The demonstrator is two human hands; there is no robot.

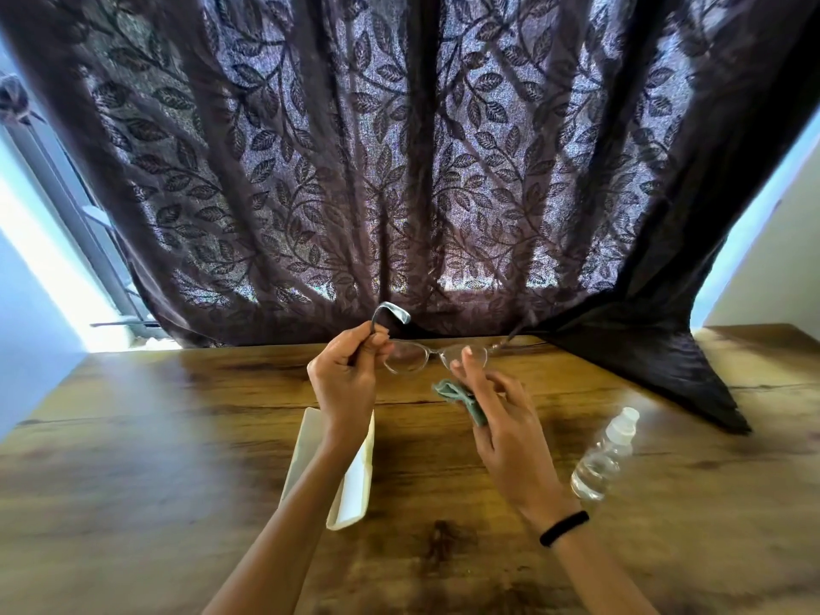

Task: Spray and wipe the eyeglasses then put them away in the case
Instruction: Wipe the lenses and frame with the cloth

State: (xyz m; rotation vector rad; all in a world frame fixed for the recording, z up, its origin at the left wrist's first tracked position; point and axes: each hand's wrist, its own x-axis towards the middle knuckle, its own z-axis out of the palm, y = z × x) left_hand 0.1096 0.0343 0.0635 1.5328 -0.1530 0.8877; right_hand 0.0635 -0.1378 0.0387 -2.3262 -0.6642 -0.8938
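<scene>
The clear-framed eyeglasses (pixel 415 355) are held up over the table, arms unfolded. My left hand (pixel 346 375) grips the left temple arm, whose curved tip sticks up above the fingers. My right hand (pixel 501 419) has a grey-green cloth (pixel 461 399) tucked between its fingers, and its fingertips touch the right lens. A white glasses case (pixel 350 486) lies open on the wooden table (pixel 177 437), partly hidden under my left forearm. The small clear spray bottle (pixel 605 457) stands to the right of my right hand.
A dark leaf-patterned curtain (pixel 399 170) hangs along the table's far edge and drapes onto the table at the right (pixel 692 375). A bright window frame (pixel 88 241) is at the left. A black band (pixel 563 528) circles my right wrist.
</scene>
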